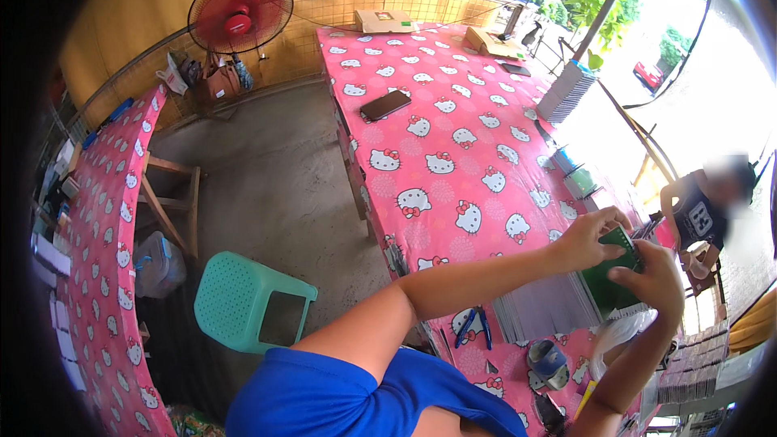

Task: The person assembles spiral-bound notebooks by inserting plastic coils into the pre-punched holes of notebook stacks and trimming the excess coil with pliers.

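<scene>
The table (pixel 453 121) fills the centre and right, covered in a pink cloth with white cat heads. The side table (pixel 105 275) stands along the left edge under a matching cloth. The floor (pixel 267 146) between them is bare grey. The stool (pixel 235 295), pale green with a perforated seat, stands on this floor. The fan (pixel 240 14), with red blades, is mounted at the rear rail, in front of the yellow curtain (pixel 137 16). A co-worker (pixel 700 214) in a dark shirt is at the far right, across the table.

The stack (pixel 538 307), grey-edged, lies at the near end of the table. Both hands are above its right end. The left hand (pixel 579 244) is clamped on the upper left of the green booklet (pixel 618 249), thumb across the front. The right hand (pixel 660 277) is clamped on its right edge, thumb extended over the front. The booklet is held tilted between the two hands.

The tall stack (pixel 567 93) stands at the table's far right edge. Two brown boxes (pixel 384 22) lie at the rear. The container (pixel 548 362) stands near the stack. The phone (pixel 386 105) lies flat near the left edge. The pliers (pixel 473 328), blue-handled, lie just beside the stack's left side.
</scene>
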A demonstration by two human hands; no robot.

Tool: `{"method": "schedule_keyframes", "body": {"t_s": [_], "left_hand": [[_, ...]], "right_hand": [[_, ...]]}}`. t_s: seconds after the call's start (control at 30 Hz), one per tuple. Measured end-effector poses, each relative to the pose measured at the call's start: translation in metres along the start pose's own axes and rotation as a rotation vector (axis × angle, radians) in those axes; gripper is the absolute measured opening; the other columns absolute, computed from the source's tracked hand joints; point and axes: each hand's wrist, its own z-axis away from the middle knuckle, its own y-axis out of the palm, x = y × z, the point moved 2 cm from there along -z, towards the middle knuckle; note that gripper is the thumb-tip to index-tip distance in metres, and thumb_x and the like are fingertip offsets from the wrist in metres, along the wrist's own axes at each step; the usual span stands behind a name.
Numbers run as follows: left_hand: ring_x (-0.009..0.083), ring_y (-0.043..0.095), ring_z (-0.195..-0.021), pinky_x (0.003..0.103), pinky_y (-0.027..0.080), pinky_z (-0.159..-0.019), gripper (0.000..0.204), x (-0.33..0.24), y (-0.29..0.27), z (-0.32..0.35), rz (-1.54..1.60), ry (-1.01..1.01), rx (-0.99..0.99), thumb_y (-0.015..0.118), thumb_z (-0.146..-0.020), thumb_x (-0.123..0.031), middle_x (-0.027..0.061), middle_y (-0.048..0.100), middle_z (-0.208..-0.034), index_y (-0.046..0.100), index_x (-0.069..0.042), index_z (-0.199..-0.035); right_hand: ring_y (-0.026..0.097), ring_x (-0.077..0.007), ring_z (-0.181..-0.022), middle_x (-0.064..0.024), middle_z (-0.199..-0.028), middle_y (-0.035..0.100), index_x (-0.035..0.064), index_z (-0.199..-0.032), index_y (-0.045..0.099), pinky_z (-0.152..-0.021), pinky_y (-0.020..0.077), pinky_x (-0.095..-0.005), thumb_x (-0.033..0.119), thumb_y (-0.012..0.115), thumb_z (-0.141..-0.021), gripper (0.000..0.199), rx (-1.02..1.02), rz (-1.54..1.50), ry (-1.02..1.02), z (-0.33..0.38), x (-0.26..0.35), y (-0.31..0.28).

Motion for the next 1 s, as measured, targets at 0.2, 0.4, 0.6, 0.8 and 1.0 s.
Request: {"method": "schedule_keyframes", "body": {"t_s": [0.2, 0.4, 0.6, 0.8, 1.0], "left_hand": [[0.0155, 0.06, -0.09, 0.03, 0.049, -0.079, 0.035, -0.006, -0.009, 0.005, -0.181, 0.042, -0.065, 0.068, -0.074, 0.002, 0.0075, 0.065, -0.094, 0.068, -0.007, -0.107], [0.0166, 0.061, -0.087, 0.031, 0.048, -0.079, 0.029, -0.021, -0.003, 0.018, -0.066, 0.109, -0.268, 0.067, -0.073, 0.002, 0.0086, 0.065, -0.091, 0.065, -0.002, -0.101], [0.021, 0.063, -0.087, 0.032, 0.049, -0.078, 0.028, -0.109, -0.033, 0.083, -0.346, 0.303, -0.363, 0.064, -0.073, 0.001, 0.0127, 0.064, -0.092, 0.06, -0.001, -0.101], [0.0213, 0.063, -0.082, 0.033, 0.051, -0.074, 0.027, -0.159, -0.066, 0.194, -0.476, 0.166, -0.695, 0.064, -0.074, 0.003, 0.0128, 0.062, -0.09, 0.058, 0.001, -0.1], [0.0203, 0.064, -0.087, 0.032, 0.051, -0.075, 0.027, -0.162, -0.093, 0.265, -0.562, 0.106, -0.917, 0.065, -0.073, 0.002, 0.0118, 0.064, -0.09, 0.06, 0.002, -0.099]], "right_hand": [[0.061, -0.016, -0.069, -0.0158, -0.076, 0.064, -0.0042, -0.099, 0.062, -0.064, 0.047, -0.0319, 0.025, 0.078, -0.064, 0.048, 0.065, -0.023, -0.021, -0.007, 0.01, 0.007], [0.06, -0.018, -0.07, -0.0126, -0.077, 0.064, -0.0037, -0.101, 0.062, -0.066, 0.0472, -0.0318, 0.027, 0.065, -0.082, 0.036, -0.056, -0.019, -0.068, -0.01, 0.014, 0.004], [0.059, -0.0152, -0.085, -0.0072, -0.094, 0.063, -0.0003, -0.102, 0.061, -0.078, 0.0464, -0.0292, 0.016, 0.054, -0.093, 0.02, -0.395, -0.154, -0.344, -0.006, 0.077, 0.054], [0.053, -0.0085, -0.079, -0.0003, -0.086, 0.06, 0.0029, -0.097, 0.063, -0.07, 0.0449, -0.0233, 0.023, 0.068, -0.087, 0.023, -0.197, -0.372, -0.379, 0.002, 0.15, 0.138], [0.058, -0.0128, -0.086, -0.0047, -0.092, 0.064, 0.0011, -0.101, 0.066, -0.078, 0.0465, -0.0283, 0.02, 0.06, -0.092, 0.022, 0.043, -0.486, -0.631, 0.001, 0.194, 0.209]]}}
